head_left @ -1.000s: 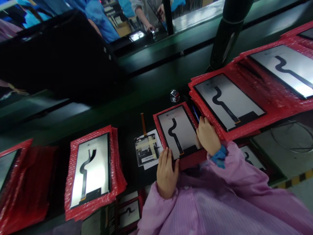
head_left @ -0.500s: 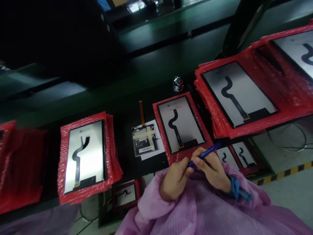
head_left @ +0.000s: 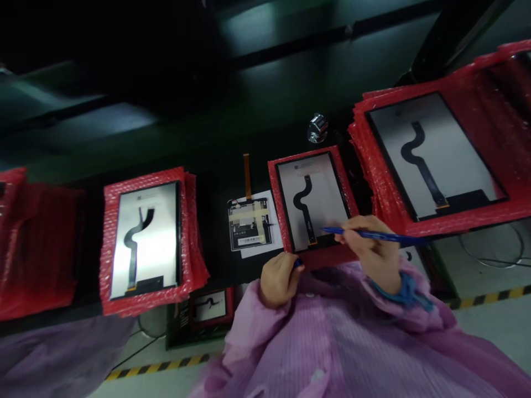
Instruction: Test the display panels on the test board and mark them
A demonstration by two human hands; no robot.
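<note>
My right hand grips a blue pen with its tip pointing left, over the lower right of a display panel. That panel lies back side up on a red bubble-wrap sheet and carries a black S-shaped flex cable. My left hand is closed around a small blue pen cap at the table's near edge, left of the panel. Beside the panel, to its left, a small taped circuit module with an orange ribbon rests on white paper.
Stacks of panels in red bubble wrap stand to the left and right. More red wrap lies far left. A shiny metal cylinder sits behind the panel. Below the table is a green crate holding a panel.
My hands have moved apart and the pen is now uncapped. The cap stays in my left hand, while my right hand has brought the pen over the panel. The view has shifted slightly.
</note>
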